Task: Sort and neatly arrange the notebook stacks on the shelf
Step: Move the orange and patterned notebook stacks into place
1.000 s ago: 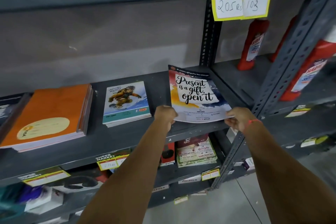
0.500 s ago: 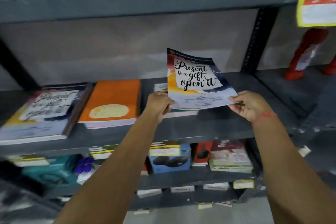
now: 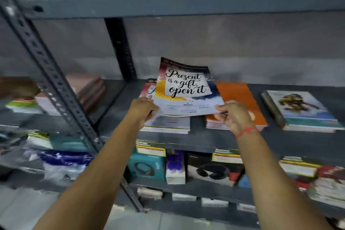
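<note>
Two hands held one notebook (image 3: 187, 87) by its near edge, tilted up and raised above the grey shelf (image 3: 214, 137). The left hand (image 3: 143, 109), arm stretched forward and up, pinched the notebook's near-left corner with fingers curled round it. Under that corner lay a stack with the same cover (image 3: 166, 124), its left side bordered by bare shelf running back to the slotted upright (image 3: 56, 82). The right hand (image 3: 234, 115), a red thread (image 3: 246, 131) at the wrist, gripped the near-right corner between thumb and fingers, hovering over the orange stack (image 3: 240, 97). The notebook overhung both stacks; whether it touched either was hard to judge through the blur. A strip of bare shelf showed between those two stacks, and another before the stack with the illustrated cover (image 3: 302, 110) at far right.
</note>
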